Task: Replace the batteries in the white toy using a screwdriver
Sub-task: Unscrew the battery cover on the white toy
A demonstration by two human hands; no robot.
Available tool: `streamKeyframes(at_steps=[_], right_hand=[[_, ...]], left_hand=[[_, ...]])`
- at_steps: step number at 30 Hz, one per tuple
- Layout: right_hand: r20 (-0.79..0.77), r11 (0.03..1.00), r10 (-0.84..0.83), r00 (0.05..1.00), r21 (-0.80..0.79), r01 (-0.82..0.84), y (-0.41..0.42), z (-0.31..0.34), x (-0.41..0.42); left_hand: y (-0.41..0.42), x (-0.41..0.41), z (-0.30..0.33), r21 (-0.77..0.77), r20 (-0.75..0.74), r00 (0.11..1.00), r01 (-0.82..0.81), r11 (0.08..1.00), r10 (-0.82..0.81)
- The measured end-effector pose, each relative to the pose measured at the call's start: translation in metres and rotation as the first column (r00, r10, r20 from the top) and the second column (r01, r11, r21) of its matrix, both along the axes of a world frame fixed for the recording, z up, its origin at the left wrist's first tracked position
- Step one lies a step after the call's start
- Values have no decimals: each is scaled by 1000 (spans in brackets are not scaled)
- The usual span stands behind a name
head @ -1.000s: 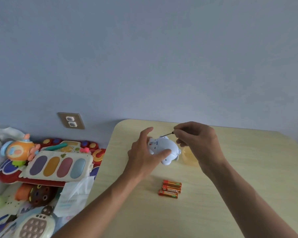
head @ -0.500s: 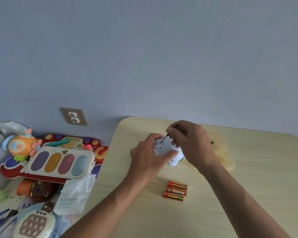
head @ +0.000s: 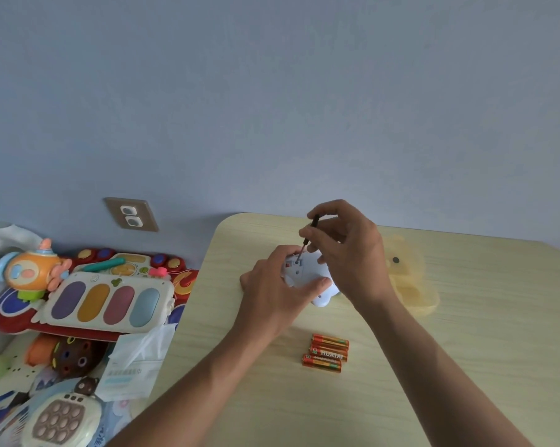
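Screwdriver tip now seated on the toy's underside.

Your right hand [head: 346, 250] has swung the thin black-handled screwdriver [head: 305, 241] from level to upright; your left hand [head: 277, 290] clamps the small white plastic toy [head: 307, 272] on the pale wooden tabletop [head: 465, 366]. Unscrewing can begin; orange batteries [head: 327, 352] wait nearby.

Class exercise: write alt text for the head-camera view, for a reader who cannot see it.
A person's right hand holds a small screwdriver with its tip on the underside of a white toy, which the left hand steadies on a pale wooden table. Three orange batteries lie nearer the viewer; colourful toys are piled left of the table.
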State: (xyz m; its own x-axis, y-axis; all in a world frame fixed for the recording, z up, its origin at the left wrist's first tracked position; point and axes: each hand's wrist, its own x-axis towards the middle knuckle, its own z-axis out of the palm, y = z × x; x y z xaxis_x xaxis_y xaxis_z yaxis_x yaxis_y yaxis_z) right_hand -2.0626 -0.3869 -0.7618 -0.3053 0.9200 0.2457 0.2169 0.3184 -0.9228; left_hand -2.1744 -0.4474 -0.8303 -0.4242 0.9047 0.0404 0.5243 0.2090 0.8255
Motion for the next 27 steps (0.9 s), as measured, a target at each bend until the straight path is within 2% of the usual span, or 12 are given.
streamKeyframes(at_steps=[3, 11, 20, 27], right_hand=[[-28, 999, 25, 999, -22, -26, -2, -1, 1], [-12, 996, -9, 1000, 83, 10, -3, -2, -9], [-22, 999, -12, 1000, 43, 13, -7, -1, -7], [-88, 999, -38, 995, -18, 36, -8, -5, -8]], left_hand=[[0, 0, 0, 12, -1, 1000, -3, 1000, 3], [-1, 2, 0, 17, -9, 1000, 0, 1000, 0], [-1, 2, -2, 28, -24, 1000, -5, 1000, 6], [-2, 2, -1, 33, -34, 999, 7, 999, -6]])
